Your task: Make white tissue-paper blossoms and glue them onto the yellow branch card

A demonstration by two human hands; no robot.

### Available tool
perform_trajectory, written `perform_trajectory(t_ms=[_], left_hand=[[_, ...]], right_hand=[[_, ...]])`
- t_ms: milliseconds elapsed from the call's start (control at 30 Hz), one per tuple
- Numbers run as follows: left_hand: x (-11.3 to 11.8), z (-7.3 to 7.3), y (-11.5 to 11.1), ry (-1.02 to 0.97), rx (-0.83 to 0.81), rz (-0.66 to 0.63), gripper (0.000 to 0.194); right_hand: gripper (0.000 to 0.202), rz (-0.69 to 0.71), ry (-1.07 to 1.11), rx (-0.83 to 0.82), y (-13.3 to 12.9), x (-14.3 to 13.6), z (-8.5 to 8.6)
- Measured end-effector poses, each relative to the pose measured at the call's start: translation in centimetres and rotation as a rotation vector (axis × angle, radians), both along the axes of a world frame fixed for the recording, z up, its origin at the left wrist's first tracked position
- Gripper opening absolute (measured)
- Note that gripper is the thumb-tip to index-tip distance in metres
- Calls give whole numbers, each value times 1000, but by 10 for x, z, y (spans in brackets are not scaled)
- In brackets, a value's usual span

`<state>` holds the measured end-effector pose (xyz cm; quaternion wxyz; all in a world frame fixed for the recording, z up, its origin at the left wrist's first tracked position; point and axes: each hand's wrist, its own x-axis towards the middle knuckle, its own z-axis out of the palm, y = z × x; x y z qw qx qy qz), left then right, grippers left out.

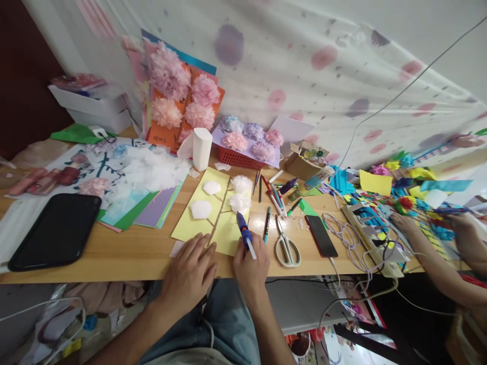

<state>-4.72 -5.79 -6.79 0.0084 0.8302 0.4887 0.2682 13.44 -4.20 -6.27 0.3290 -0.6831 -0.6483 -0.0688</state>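
Note:
My right hand (251,261) is wrapped round a blue glue gun (244,229) with a white stick poking out of its back. Its nozzle points at the lower white paper flower (239,203) on a yellow sheet (224,232); whether they touch I cannot tell. Another white flower (242,184) sits just above. Flat on the left yellow sheet (186,225) are two white paper pieces, an upper one (211,188) and a lower one (201,209). My left hand (190,268) lies with fingers spread over that sheet's lower edge and holds nothing.
Scissors (287,248), a marker (267,224) and a phone (321,236) lie to the right. Cables surround a power strip (371,243). Another person's hands (405,223) are at far right. Leftward are white tissue pieces (152,167), coloured paper (154,208) and a black tablet (55,230).

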Motion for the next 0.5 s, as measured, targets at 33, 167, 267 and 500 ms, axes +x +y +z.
perform_trajectory(t_ms=[33,167,267,500], left_hand=[[1,1,0,-5,-2,1,39],[3,2,-3,-4,-6,-5,39],[6,2,-5,19,7,-10,39],[7,2,-8,52,-11,-5,42]], right_hand=[[20,10,11,16,-1,1,1],[18,56,16,2,-3,4,2],[18,48,2,-35,-3,5,0],[20,85,229,95,-11,5,10]])
